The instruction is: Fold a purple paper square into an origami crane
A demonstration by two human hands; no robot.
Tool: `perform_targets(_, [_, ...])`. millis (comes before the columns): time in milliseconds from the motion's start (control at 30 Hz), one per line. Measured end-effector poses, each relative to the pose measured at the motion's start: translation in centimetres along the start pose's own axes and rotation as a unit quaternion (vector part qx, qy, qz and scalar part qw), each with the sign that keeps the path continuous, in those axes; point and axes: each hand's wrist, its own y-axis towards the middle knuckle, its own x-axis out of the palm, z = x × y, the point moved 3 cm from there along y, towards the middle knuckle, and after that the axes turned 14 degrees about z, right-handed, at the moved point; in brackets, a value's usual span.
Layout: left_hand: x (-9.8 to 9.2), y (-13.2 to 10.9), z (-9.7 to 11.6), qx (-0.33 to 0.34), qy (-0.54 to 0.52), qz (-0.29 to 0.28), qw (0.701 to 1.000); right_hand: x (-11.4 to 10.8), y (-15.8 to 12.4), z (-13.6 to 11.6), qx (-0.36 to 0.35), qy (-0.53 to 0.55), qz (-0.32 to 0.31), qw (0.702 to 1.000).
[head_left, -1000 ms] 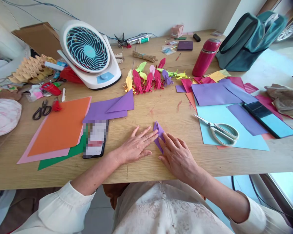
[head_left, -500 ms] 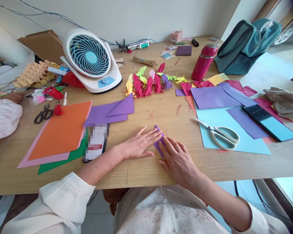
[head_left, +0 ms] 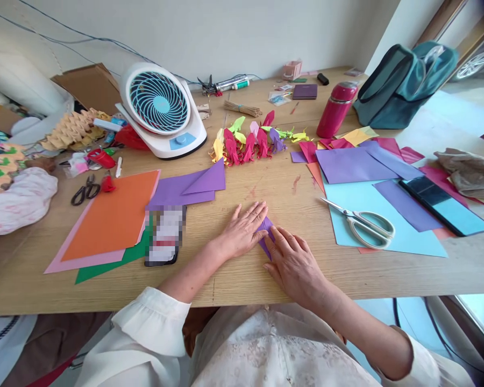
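Note:
A small folded purple paper (head_left: 267, 224) lies on the wooden table in front of me, partly covered by both hands. My left hand (head_left: 244, 231) rests on its left side, fingers stretched out and the thumb reaching onto the paper. From the right, my right hand (head_left: 294, 260) lies over the paper's lower right edge with its fingers spread and slightly bent. Beyond my hands stands a group of folded paper figures (head_left: 248, 146) in red, yellow, green and purple. Larger purple sheets (head_left: 169, 189) are to the left, near a phone (head_left: 165, 236).
White-handled scissors (head_left: 371, 228) lie on light blue paper (head_left: 411, 244) at right. Orange sheets (head_left: 108, 215), black scissors (head_left: 85, 191) and a fan (head_left: 161, 107) are left. A red bottle (head_left: 336, 110) and teal bag (head_left: 403, 88) stand behind. Another person's sleeve (head_left: 28, 199) shows at far left.
My left hand has shifted up and its thumb has come onto the purple paper. The view has turned slightly left, and more of the other person's sleeve shows.

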Motion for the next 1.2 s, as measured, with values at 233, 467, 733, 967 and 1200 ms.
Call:
perform_targets(233, [0.6,1.5,0.3,-0.131,-0.001,0.034,0.991,-0.4,0.2,0.0,-0.001,-0.002,-0.007,1.0])
perform_targets(467, [0.8,2.7,0.3,-0.2,0.037,0.13,0.97,-0.5,-0.1,-0.1,-0.014,0.004,0.02,1.0])
perform_targets(733, [0.1,3.0,0.8,-0.213,0.0,0.188,0.959,-1.2,2.1,3.1,0.103,0.118,0.051,0.986])
perform_targets(967, [0.3,3.0,1.0,-0.186,-0.052,0.187,0.963,-0.2,5.5,4.3,0.204,0.1,0.002,0.974])
perform_targets(1200, [0.6,2.8,0.6,-0.181,-0.128,0.22,0.95,0.3,6.3,4.4,0.242,0.147,-0.014,0.959])
